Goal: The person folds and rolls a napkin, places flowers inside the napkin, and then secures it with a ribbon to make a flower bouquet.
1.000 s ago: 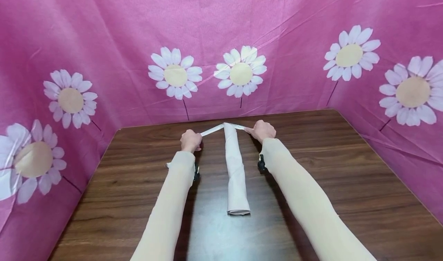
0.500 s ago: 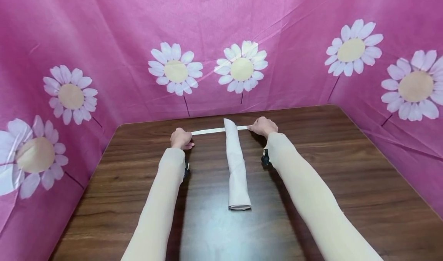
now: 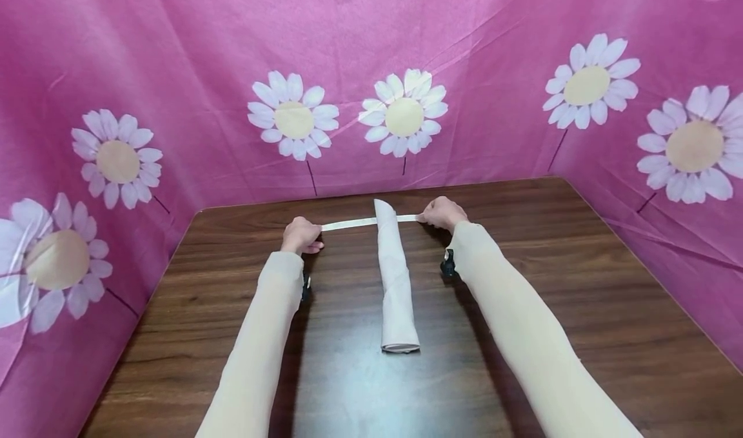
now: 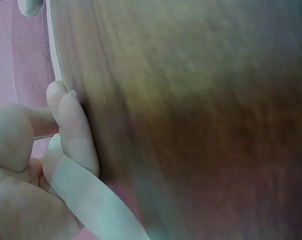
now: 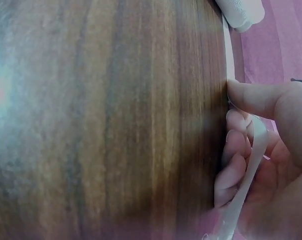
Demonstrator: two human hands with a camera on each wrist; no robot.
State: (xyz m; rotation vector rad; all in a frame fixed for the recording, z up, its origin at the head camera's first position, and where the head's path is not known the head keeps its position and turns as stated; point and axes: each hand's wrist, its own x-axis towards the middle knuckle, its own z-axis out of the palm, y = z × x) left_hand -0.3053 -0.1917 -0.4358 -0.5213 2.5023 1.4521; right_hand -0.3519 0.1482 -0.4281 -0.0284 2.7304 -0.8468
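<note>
A pale rolled cloth [image 3: 396,283] lies lengthwise on the wooden table, its open end towards me. Under its far part runs a white ribbon [image 3: 348,224], stretched nearly straight from side to side; the roll hides its middle. My left hand [image 3: 300,235] pinches the ribbon left of the roll, while my right hand [image 3: 444,214] pinches it on the right. In the left wrist view a length of ribbon [image 4: 93,197] trails past the fingers. The right wrist view shows another loose length [image 5: 251,165] crossing the palm, with the roll's end [image 5: 243,12] at the top.
The brown table [image 3: 580,309] has a back edge just beyond the hands. Behind and at both sides hangs a pink curtain [image 3: 348,25] printed with large white daisies. A dark wrist device [image 3: 447,263] sits at the right cuff.
The ribbon, bent round the roll's far tip a second ago, now lies straighter and slightly nearer, under the roll. My left hand has moved left; my right hand has shifted only slightly.
</note>
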